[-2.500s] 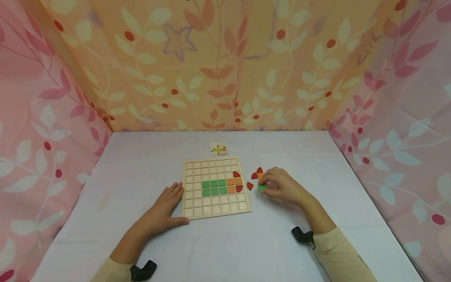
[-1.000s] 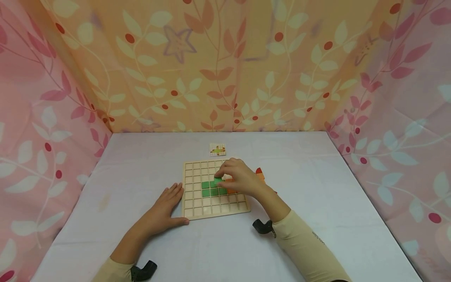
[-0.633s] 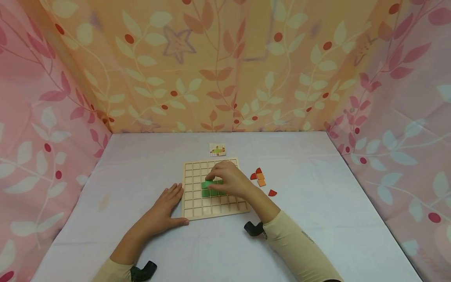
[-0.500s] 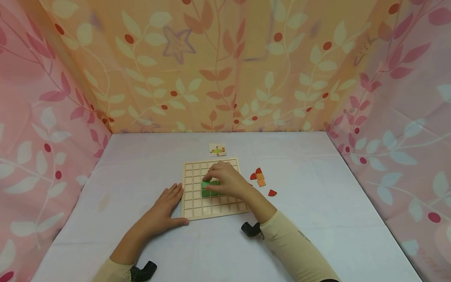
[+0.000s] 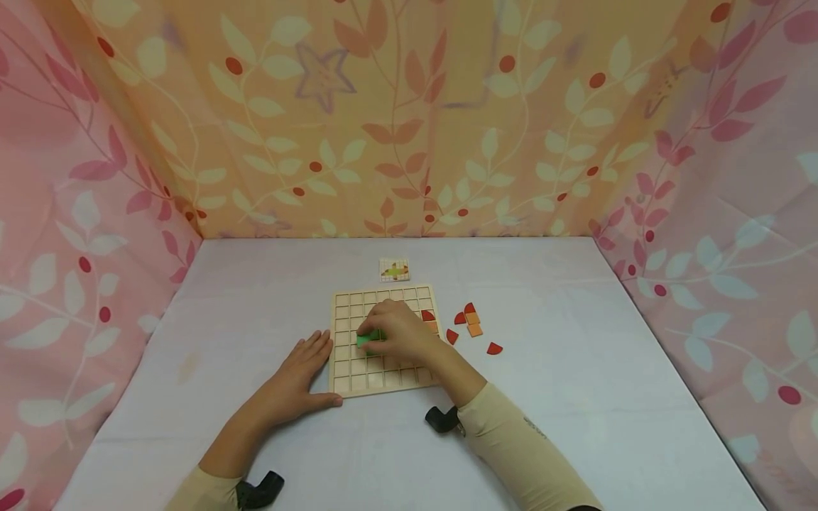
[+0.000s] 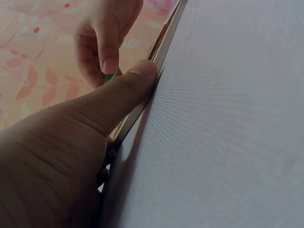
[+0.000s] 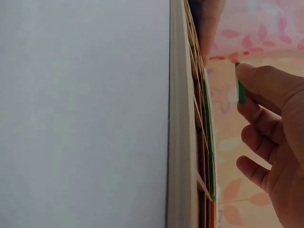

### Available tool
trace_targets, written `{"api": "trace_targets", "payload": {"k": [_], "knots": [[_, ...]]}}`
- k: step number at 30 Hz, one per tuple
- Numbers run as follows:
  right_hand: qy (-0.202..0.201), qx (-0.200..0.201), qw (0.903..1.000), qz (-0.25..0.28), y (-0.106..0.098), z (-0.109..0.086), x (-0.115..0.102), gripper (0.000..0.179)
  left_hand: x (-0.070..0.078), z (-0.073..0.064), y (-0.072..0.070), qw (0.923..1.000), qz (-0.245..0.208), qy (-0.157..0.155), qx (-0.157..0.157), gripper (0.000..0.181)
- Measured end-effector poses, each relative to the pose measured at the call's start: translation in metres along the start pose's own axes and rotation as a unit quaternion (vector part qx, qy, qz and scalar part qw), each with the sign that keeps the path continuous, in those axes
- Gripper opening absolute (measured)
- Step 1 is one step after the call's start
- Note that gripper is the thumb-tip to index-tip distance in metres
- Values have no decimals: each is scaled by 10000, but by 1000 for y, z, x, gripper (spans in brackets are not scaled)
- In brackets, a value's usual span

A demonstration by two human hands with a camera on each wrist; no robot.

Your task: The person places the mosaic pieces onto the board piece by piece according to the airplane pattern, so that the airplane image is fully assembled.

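My right hand [image 5: 396,332] pinches a square green tile [image 7: 241,90] between thumb and forefinger, just over the left part of the green block on the wooden grid board [image 5: 407,376]. In the right wrist view the tile is raised above the board, and the other fingers are loosely bent. Green tiles [image 7: 210,156] sit in the board's cells below, partly hidden by the hand in the head view. My left hand [image 5: 294,387] rests along the board's left edge, fingers straight, with its thumb at the near left corner. On the board's right side are a red quarter-round tile [image 5: 427,315] and an orange tile [image 5: 431,326].
Right of the board lie several loose pieces, among them a red quarter-round piece [image 5: 495,348] and an orange square [image 5: 474,330]. A small pattern card [image 5: 394,270] lies beyond the board's far edge. Patterned curtains [image 5: 409,142] enclose the white table [image 5: 255,284].
My right hand took the green tile from among the loose pieces on the right and carried it leftward across the board. My left hand has stayed at the board's edge.
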State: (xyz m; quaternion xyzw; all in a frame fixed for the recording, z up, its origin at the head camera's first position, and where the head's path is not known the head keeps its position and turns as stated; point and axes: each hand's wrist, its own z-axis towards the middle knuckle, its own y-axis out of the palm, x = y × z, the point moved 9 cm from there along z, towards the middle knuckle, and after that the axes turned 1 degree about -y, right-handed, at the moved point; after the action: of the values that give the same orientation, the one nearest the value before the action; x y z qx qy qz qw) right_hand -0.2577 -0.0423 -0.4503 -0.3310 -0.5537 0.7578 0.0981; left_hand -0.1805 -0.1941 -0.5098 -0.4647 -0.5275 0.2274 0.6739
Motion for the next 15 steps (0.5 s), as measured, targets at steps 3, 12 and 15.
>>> {"api": "trace_targets", "payload": {"k": [3, 12, 15], "knots": [[75, -32, 9999, -90, 5, 1, 0, 23, -1, 0, 0, 10000, -7, 16, -15, 119], [156, 0, 9995, -277, 19, 4, -2, 25, -2, 0, 0, 10000, 17, 52, -22, 119], [224, 48, 9991, -348, 22, 5, -1, 26, 0, 0, 0, 10000, -2, 44, -47, 119]]}}
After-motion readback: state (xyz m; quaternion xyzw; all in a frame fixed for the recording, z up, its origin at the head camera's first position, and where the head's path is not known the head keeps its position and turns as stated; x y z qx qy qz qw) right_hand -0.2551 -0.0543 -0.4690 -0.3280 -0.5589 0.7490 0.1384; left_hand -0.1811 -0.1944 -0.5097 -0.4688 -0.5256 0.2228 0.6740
